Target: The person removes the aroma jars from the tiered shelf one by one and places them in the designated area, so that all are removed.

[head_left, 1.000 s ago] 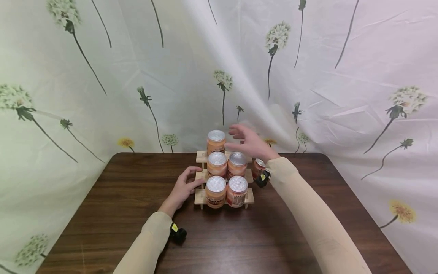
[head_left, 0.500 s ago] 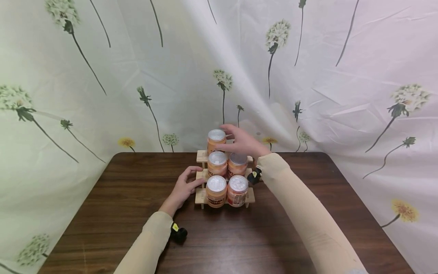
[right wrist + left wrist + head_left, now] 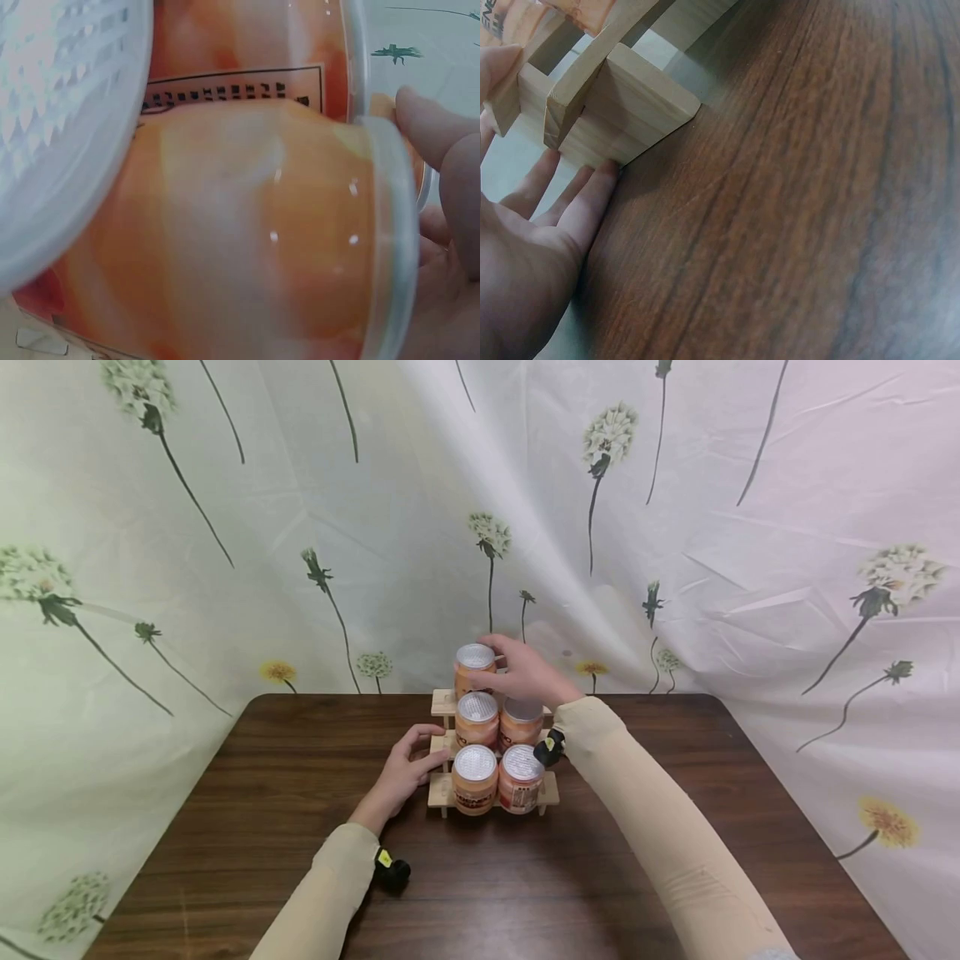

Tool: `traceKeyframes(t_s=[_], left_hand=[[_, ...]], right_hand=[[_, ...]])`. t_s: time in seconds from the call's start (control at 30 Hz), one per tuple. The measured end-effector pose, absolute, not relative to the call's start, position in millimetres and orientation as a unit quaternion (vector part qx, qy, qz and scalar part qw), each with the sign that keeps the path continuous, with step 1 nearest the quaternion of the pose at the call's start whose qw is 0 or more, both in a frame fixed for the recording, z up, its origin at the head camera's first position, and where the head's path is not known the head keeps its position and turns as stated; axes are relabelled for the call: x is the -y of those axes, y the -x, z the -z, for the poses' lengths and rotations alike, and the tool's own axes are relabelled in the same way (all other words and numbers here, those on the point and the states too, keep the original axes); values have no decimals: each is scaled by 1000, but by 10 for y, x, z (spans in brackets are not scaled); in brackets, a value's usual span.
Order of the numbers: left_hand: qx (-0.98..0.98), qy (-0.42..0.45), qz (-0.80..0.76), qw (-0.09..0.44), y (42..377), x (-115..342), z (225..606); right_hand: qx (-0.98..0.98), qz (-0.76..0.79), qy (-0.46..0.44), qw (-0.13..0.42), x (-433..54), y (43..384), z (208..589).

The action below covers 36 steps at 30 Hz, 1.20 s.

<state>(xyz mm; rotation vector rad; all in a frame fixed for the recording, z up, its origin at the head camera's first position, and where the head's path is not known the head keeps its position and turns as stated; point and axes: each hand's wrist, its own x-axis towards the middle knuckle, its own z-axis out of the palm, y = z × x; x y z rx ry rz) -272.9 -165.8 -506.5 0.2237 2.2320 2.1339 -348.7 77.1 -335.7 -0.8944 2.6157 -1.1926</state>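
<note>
A three-tier wooden rack [image 3: 441, 789] stands on the table, with orange jars with silvery lids on its steps. Two jars share the bottom step: a left one [image 3: 474, 781] and a right one [image 3: 519, 789]. Another pair, a left jar [image 3: 477, 720] and a partly covered right jar [image 3: 520, 731], occupies the middle step. On the top step my right hand [image 3: 525, 672] grips a single jar [image 3: 476, 658], thumb in front and fingers behind. My left hand [image 3: 405, 768] holds the rack's left end; in the left wrist view its fingers [image 3: 592, 206] touch the side panel [image 3: 641, 101].
Dark wood table [image 3: 300, 777] extends around the rack. A pale curtain [image 3: 390, 527] printed with dandelions hangs behind it. Wrist cameras sit on the left cuff [image 3: 392, 872] and the right cuff [image 3: 551, 747], the right one just over the front right jar.
My right hand has moved left onto the top jar and closed its fingers around it. The sleeve now covers the jar seen earlier right of the rack. My left hand stays put.
</note>
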Motion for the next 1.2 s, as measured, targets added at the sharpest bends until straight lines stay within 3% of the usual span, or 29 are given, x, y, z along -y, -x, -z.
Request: traceKeyframes(t_s=[0.83, 1.2], left_hand=[[-723, -77, -687, 20, 2716, 1665, 5056], [-722, -75, -687, 20, 2715, 1662, 5058]], right_hand=[[-873, 412, 259, 32, -734, 3469, 3365], [-864, 426, 267, -13, -849, 3466, 3249]])
